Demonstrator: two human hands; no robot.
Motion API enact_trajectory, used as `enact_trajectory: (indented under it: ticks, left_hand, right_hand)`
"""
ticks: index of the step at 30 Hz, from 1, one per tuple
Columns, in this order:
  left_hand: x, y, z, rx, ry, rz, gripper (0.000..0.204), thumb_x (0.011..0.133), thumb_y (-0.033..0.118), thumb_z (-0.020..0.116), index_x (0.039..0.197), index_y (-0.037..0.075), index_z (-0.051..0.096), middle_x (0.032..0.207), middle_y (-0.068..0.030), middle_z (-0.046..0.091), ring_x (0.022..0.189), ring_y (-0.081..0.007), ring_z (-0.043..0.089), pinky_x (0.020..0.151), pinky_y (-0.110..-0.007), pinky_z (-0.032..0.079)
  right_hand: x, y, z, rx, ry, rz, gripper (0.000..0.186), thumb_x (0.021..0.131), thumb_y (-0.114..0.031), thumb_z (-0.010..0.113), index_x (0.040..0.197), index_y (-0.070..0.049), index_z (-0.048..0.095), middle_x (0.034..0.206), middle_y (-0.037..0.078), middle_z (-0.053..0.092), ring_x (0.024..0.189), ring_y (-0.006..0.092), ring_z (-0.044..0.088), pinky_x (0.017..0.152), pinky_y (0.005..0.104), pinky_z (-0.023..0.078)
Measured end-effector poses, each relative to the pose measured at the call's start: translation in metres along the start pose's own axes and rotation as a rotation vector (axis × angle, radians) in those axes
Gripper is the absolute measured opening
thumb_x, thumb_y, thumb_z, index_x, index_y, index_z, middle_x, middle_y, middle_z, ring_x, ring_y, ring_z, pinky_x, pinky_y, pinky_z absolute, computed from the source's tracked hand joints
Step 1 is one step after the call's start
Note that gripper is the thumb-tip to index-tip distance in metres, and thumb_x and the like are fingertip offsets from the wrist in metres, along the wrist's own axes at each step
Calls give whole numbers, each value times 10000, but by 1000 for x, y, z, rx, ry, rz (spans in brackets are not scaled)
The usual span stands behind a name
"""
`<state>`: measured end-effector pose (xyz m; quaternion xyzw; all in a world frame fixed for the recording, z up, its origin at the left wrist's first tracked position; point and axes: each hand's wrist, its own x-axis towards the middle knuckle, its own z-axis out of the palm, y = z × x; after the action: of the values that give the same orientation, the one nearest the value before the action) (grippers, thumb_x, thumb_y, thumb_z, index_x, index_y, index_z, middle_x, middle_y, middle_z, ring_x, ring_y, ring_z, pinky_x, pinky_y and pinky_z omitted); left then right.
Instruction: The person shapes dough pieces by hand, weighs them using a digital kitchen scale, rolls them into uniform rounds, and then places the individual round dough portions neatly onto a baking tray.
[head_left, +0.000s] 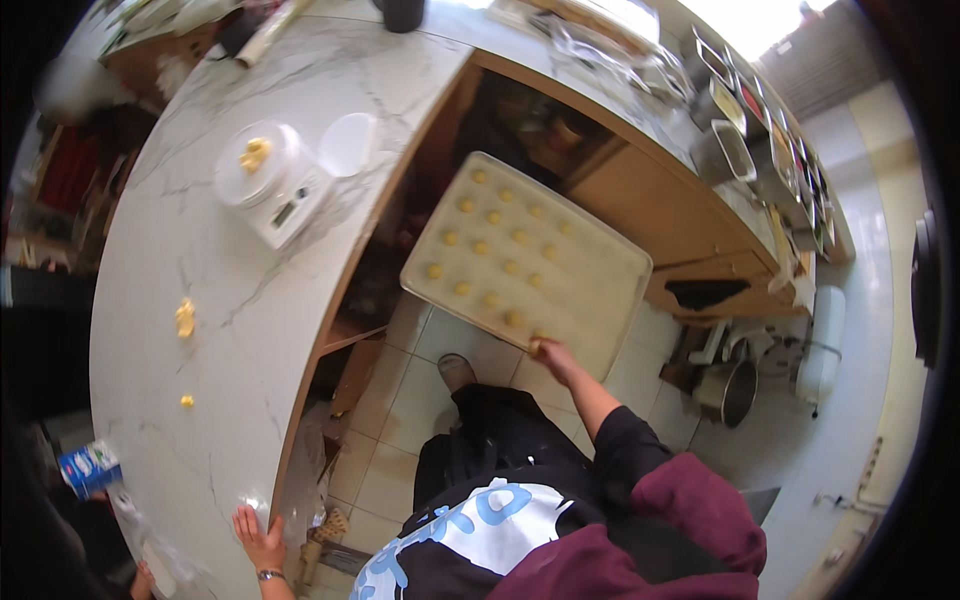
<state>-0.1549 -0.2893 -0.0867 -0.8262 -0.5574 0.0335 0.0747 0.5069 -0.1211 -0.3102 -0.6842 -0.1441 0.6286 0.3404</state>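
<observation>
My right hand [552, 358] is at the near edge of a large rectangular baking tray [610, 290], its fingers closed on a small dough ball [537, 343]. Rows of small yellow dough balls [480, 247] cover the tray's left and middle; its right part is bare. The tray sits level beside the counter; what bears it is hidden. My left hand [262, 545] lies on the marble-patterned counter [240, 370] near its edge, fingers spread, holding nothing. A white kitchen scale [285, 210] with a clear bowl [245, 178] of yellow dough pieces [255, 153] stands farther along.
Yellow dough lumps [185, 318] lie on the counter. A white lid [348, 143] sits beside the scale. A blue-and-white carton [90, 468] and another person's hand [143, 580] are at the lower left. Metal containers [725, 150] line the right counter; a stand mixer [820, 345] stands below.
</observation>
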Motion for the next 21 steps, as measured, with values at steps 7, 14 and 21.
enact_trajectory:
  ticks: [7,14,21]
  left_hand:
    - [-10,-11,-1,13,-67,-50,205,762,46,622,901,184,681,1424,-156,328,1319,-419,299,1065,-570,297]
    - [-12,-14,4,28,-86,-48,209,770,47,614,913,186,678,1427,-156,324,1315,-418,304,1062,-570,296]
    - [0,1,4,5,18,4,215,743,86,635,912,206,690,1389,-181,364,1309,-407,321,1055,-575,304]
  right_hand:
    - [47,-24,-26,-371,695,-251,434,757,-128,694,1155,-11,564,1053,149,652,834,219,660,759,320,516]
    - [59,-25,-35,-391,760,-276,383,760,-55,632,1137,-11,579,1090,151,648,928,247,654,837,333,498]
    - [26,-107,22,-15,689,-662,195,873,-69,566,1054,-3,595,905,82,662,809,149,632,747,266,491]
